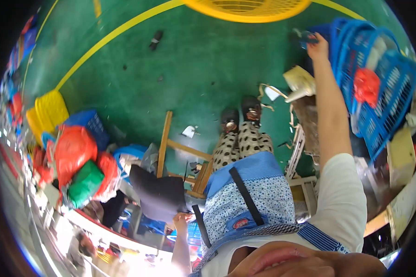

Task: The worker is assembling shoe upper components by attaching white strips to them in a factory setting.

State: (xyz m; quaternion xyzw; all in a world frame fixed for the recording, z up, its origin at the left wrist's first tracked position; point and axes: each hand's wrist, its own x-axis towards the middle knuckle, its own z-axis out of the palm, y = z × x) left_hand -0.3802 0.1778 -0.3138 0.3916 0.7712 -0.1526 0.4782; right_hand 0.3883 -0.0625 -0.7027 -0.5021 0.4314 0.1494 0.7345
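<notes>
My right arm reaches far forward, and my right hand (318,47) is closed round a small dark bundle (304,37), blurred so that its kind does not show. It is beside the blue plastic baskets (344,51) at the right. Low in the picture my left hand (182,222) has its fingers curled at the lower edge of a dark grey flat seat or panel (159,191). Whether it grips that edge or something small, I cannot make out. Another dark bundle (156,40) with a light band lies on the green floor.
A yellow basket (249,17) stands ahead. Left are a wooden stool frame (165,143), red plastic bags (76,147), a green bag (85,183) and yellow baskets (51,108). Cardboard (300,81) and a red bag (366,86) are at the right. White scraps (189,131) lie about.
</notes>
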